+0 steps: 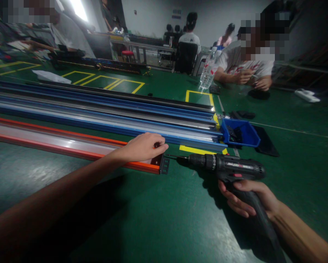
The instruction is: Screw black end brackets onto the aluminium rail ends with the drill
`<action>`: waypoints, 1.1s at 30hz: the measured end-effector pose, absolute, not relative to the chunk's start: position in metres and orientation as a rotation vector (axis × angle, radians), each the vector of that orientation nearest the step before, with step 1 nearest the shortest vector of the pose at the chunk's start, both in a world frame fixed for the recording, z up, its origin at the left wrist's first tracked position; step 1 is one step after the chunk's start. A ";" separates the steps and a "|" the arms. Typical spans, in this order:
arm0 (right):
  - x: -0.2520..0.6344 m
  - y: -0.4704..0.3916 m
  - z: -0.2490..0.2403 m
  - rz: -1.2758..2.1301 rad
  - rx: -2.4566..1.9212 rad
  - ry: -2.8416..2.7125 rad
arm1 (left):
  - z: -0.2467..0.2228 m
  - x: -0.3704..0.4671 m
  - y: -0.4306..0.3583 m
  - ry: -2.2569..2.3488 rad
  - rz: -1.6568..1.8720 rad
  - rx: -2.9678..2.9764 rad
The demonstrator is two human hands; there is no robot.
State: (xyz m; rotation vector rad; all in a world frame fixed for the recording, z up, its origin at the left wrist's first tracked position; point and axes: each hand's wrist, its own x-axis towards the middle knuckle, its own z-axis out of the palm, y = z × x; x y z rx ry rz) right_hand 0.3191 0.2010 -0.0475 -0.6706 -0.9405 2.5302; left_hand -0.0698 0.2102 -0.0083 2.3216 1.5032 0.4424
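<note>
Two hands busy: right hand (247, 199) has its fingers wrapped round the black drill (239, 166), bit (176, 156) near the black end cap (162, 166); left hand (143, 147) lies half curled over the orange rail (70, 143) on the green table (185, 223), can't tell if gripping. Drill lettering and wall sign (176, 14) too blurred to read.

No legible txt, drill lbl (239, 166) blurred
</note>
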 end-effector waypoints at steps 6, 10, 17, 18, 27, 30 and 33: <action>0.320 0.201 -0.047 2.545 -0.688 -0.938 | -0.007 -0.070 0.210 1.494 0.425 2.325; 0.320 0.201 -0.047 2.562 -0.698 -0.906 | -0.007 -0.070 0.210 1.497 0.415 2.313; 0.321 0.202 -0.047 2.560 -0.692 -0.891 | -0.008 -0.070 0.211 1.503 0.428 2.310; 0.321 0.202 -0.047 2.561 -0.686 -0.891 | -0.008 -0.070 0.211 1.504 0.429 2.311; 0.321 0.202 -0.047 2.550 -0.700 -0.892 | -0.008 -0.069 0.211 1.506 0.443 2.319; 0.320 0.202 -0.047 2.560 -0.706 -0.879 | -0.008 -0.069 0.211 1.505 0.437 2.318; 0.320 0.202 -0.047 2.566 -0.713 -0.878 | -0.008 -0.069 0.211 1.505 0.436 2.314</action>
